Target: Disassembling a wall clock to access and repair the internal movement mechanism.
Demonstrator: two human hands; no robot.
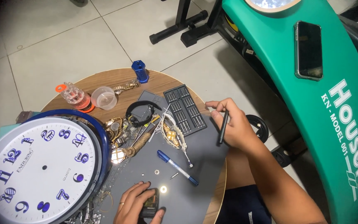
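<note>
The small dark square clock movement (149,203) sits at the near edge of the smooth grey work mat (204,157), clasped in the left hand (135,205). The right hand (233,124) pinches a slim black screwdriver (223,126) above the ribbed black bit tray (185,110). Tiny metal washers (157,171) lie loose on the mat — a careless sweep could scatter them toward the blue pen (177,167).

A home corner used for watch and clock repair: a small round wooden surface (117,79) on a tiled floor (54,45), a green exercise machine (332,124) just right of it. A bit case (185,110), watches (114,126) and a wall clock (38,166) crowd the surface.
</note>
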